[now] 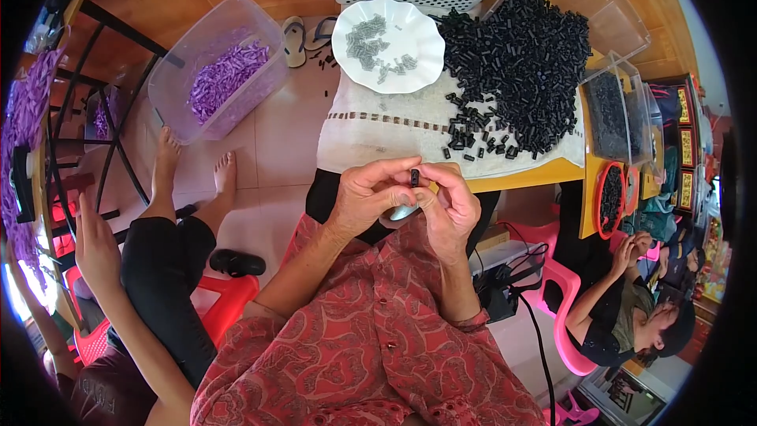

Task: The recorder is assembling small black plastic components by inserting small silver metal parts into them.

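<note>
Judging from how things lie, the work is taken to be far from finished: a large heap of black tubes [520,55] is spread on the cloth-covered table [378,138] beyond the hands, while only a modest scatter of grey metal pieces [374,47] is seen in the white scalloped dish [386,46] further ahead. One small black tube [415,178] is pinched upright between the fingertips of both hands, which are brought together just short of the table edge. The left hand [371,193] is curled nearly closed on it; the right hand [453,209] is likewise closed, and a pale object [404,211] is glimpsed below, held by which hand cannot be told.
</note>
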`<state>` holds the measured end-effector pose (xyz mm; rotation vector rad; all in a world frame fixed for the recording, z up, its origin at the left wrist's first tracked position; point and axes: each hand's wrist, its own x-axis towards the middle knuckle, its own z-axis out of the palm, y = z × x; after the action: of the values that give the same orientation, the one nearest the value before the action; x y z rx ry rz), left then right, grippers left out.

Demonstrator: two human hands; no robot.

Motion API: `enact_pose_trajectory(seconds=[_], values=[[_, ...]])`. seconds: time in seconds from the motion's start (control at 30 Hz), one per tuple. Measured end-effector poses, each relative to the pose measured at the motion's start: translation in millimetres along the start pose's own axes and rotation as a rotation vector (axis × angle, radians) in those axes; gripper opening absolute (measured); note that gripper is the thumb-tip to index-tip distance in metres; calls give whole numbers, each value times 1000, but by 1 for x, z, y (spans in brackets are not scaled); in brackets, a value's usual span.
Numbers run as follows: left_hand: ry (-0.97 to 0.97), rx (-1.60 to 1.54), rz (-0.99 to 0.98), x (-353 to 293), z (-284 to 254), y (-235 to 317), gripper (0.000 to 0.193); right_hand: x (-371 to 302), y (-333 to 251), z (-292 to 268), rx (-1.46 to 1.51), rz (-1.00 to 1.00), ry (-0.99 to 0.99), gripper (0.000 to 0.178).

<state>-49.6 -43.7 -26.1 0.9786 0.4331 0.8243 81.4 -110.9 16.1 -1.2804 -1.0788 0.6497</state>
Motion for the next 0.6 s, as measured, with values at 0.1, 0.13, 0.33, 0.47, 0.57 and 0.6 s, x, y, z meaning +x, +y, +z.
enact_pose_trajectory(seconds=[0.1, 0.13, 0.33, 0.47, 0.57, 0.6], values=[[8, 40, -11, 0, 2, 3, 42, 0, 0, 2, 16, 6, 7, 26], [13, 4, -6, 0, 3, 3, 41, 0, 0, 2, 16, 6, 8, 26], [6, -46, -6, 0, 11, 12, 42, -4, 0, 1, 64, 33, 36, 26], [-4, -58, 19, 3, 14, 10, 42, -2, -3, -1, 9, 20, 25, 29], [-2, -185, 9, 3, 14, 7, 39, -1, -4, -1, -6, 41, 13, 30], [1, -183, 17, 3, 14, 6, 39, -1, -4, -1, -12, 54, 5, 30]])
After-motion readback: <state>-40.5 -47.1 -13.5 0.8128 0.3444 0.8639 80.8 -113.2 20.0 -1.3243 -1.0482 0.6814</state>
